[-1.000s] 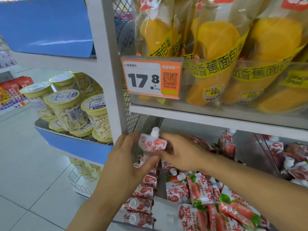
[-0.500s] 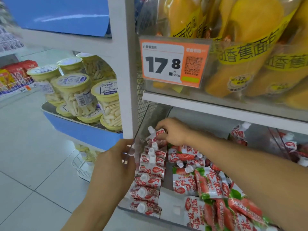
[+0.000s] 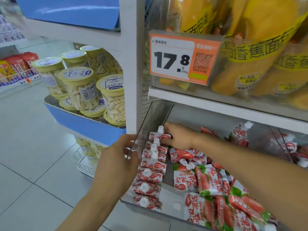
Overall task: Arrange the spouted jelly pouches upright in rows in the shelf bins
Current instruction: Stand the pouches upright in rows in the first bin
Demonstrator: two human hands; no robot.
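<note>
A clear plastic shelf bin holds a row of several red-and-white spouted jelly pouches standing upright along its left wall. My right hand reaches into the bin and grips the rearmost pouch of that row, white spout up. My left hand holds the bin's left wall near the front, thumb inside against the pouches. To the right, larger pouches lie loose in a heap.
A shelf above carries yellow banana-bread bags behind an orange 17.8 price tag. Left of the white upright, a blue tray holds cracker tubs. More pouches lie in the bin to the right.
My right hand carried the pouch from in front of the bin down into the back of the left row. My left hand let go of it and took hold of the bin's wall.
</note>
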